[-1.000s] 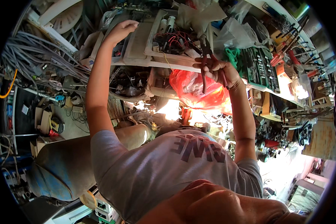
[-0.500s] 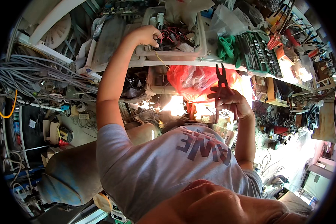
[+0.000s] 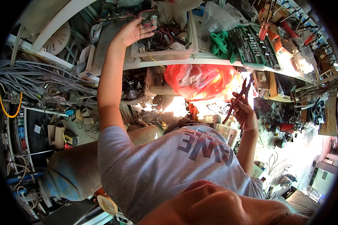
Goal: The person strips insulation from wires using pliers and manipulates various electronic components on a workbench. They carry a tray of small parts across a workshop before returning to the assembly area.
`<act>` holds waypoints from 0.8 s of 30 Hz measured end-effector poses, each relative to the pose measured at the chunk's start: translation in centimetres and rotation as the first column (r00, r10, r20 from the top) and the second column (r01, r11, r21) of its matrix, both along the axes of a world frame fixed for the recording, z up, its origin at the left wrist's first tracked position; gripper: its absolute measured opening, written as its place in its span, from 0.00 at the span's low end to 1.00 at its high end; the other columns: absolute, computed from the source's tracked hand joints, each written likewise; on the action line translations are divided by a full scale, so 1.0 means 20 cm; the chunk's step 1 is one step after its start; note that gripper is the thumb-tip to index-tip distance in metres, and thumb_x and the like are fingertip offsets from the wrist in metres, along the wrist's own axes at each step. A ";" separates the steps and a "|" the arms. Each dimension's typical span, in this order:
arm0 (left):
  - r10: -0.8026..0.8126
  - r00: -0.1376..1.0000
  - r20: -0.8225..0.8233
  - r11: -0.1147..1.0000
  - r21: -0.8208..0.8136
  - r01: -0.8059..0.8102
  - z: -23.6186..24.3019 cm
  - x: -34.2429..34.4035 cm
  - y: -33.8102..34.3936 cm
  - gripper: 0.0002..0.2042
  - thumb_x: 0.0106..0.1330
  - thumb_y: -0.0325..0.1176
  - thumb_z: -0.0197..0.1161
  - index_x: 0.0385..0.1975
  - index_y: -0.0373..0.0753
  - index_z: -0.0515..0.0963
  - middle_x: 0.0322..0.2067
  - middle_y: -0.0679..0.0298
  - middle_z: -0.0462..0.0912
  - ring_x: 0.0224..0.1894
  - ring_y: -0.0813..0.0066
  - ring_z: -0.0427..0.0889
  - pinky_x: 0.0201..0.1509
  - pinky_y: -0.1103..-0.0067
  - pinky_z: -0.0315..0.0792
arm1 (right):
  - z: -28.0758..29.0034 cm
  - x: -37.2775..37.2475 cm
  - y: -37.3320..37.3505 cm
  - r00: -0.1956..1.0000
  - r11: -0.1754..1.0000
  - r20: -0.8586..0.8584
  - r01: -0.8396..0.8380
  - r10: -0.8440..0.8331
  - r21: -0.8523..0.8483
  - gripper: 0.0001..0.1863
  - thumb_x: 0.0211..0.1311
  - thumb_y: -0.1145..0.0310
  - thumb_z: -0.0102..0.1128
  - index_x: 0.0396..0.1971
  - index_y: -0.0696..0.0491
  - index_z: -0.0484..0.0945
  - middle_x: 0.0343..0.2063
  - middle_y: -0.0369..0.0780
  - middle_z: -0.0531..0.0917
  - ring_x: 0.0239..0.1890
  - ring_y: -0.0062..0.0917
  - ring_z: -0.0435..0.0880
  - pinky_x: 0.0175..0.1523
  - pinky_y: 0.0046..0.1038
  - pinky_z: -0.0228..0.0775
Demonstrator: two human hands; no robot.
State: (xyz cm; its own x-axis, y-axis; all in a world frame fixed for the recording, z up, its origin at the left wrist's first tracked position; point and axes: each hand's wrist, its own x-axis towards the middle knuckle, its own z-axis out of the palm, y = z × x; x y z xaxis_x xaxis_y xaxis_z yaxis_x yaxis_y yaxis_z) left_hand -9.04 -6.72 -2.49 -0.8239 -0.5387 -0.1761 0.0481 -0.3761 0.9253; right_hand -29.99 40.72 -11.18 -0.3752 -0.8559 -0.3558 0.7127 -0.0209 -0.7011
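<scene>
My left hand point(image 3: 130, 33) is raised over the left edge of a clear plastic tray point(image 3: 193, 35), its fingers stretched out and apart. Beside the index finger is a small grey piece with a red patch point(image 3: 148, 23); whether the hand touches it I cannot tell. Thin red wires point(image 3: 165, 34) and dark electrical parts lie jumbled in the tray, next to a white cylinder point(image 3: 154, 18). In my right hand point(image 3: 246, 116), off the bench's front edge, are pliers point(image 3: 237, 102) with dark jaws pointing up and red handles, one handle running across the fingers.
A red plastic bag point(image 3: 202, 80) hangs below the bench edge. To the right of the tray are a green cloth point(image 3: 221, 44) and a green socket set case point(image 3: 251, 47). Red-handled screwdrivers point(image 3: 263, 30) stand beyond it. Grey cables point(image 3: 41, 80) are bundled at the left.
My left hand has drawn up and left from the tray's contents, and its fingers have spread. My right hand has shifted right and slightly down, with the pliers now tilted.
</scene>
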 end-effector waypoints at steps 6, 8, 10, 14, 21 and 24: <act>-0.160 0.923 -0.349 0.889 0.356 0.288 -0.14 -0.01 0.22 0.12 0.72 0.39 0.52 0.44 0.37 0.73 0.39 0.60 0.78 0.44 0.67 0.80 0.45 0.77 0.78 | 0.06 0.00 -0.03 0.990 0.998 -0.128 -0.057 0.060 0.028 0.21 0.69 0.68 0.48 0.58 0.63 0.66 0.32 0.35 0.77 0.24 0.12 0.67 0.32 0.19 0.67; -0.053 0.961 -0.273 0.912 0.378 0.158 -0.11 -0.06 0.49 0.16 0.73 0.33 0.49 0.56 0.32 0.68 0.49 0.55 0.74 0.53 0.66 0.75 0.52 0.79 0.74 | 0.09 0.01 -0.04 0.972 0.990 -0.192 -0.132 0.138 0.043 0.22 0.69 0.66 0.48 0.58 0.62 0.66 0.33 0.34 0.77 0.25 0.12 0.68 0.33 0.19 0.66; -0.103 0.969 -0.226 0.957 0.244 0.159 -0.11 -0.07 0.69 0.19 0.72 0.27 0.47 0.61 0.31 0.62 0.55 0.52 0.71 0.59 0.64 0.71 0.61 0.78 0.69 | 0.09 0.02 -0.05 0.948 0.979 -0.246 -0.204 0.203 0.021 0.21 0.70 0.65 0.48 0.57 0.61 0.67 0.34 0.34 0.77 0.27 0.13 0.70 0.36 0.20 0.68; -0.102 0.982 -0.159 0.995 -0.021 0.099 -0.14 -0.07 0.99 0.28 0.68 0.22 0.52 0.67 0.36 0.53 0.54 0.54 0.74 0.56 0.67 0.75 0.63 0.76 0.68 | 0.14 0.05 -0.10 0.856 0.944 -0.398 -0.309 0.329 0.115 0.20 0.68 0.65 0.50 0.56 0.59 0.69 0.36 0.35 0.77 0.33 0.15 0.75 0.39 0.21 0.71; 0.109 0.994 -0.005 0.861 -0.499 -0.097 -0.26 -0.08 1.21 0.13 0.65 0.24 0.60 0.46 0.31 0.68 0.34 0.62 0.82 0.35 0.84 0.79 0.39 0.85 0.75 | 0.08 0.11 -0.20 0.642 0.863 -0.585 -0.442 0.495 0.246 0.14 0.69 0.67 0.51 0.49 0.59 0.72 0.34 0.34 0.77 0.33 0.15 0.73 0.40 0.21 0.70; 0.194 0.981 0.008 0.762 -0.631 -0.145 -0.22 -0.10 1.31 0.12 0.63 0.25 0.61 0.44 0.29 0.71 0.32 0.63 0.83 0.34 0.84 0.79 0.37 0.85 0.74 | 0.03 0.13 -0.21 0.589 0.869 -0.657 -0.439 0.471 0.230 0.12 0.69 0.67 0.52 0.46 0.59 0.73 0.32 0.33 0.76 0.32 0.14 0.73 0.40 0.21 0.70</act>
State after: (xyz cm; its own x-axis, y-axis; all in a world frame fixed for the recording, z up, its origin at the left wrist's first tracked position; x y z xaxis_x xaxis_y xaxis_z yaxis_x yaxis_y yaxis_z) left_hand -10.98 19.54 -6.96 -0.7074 -0.6789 0.1966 -0.0174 0.2949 0.9554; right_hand -27.35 36.46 -10.52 -0.0867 -0.9747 -0.2058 -0.0470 0.2103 -0.9765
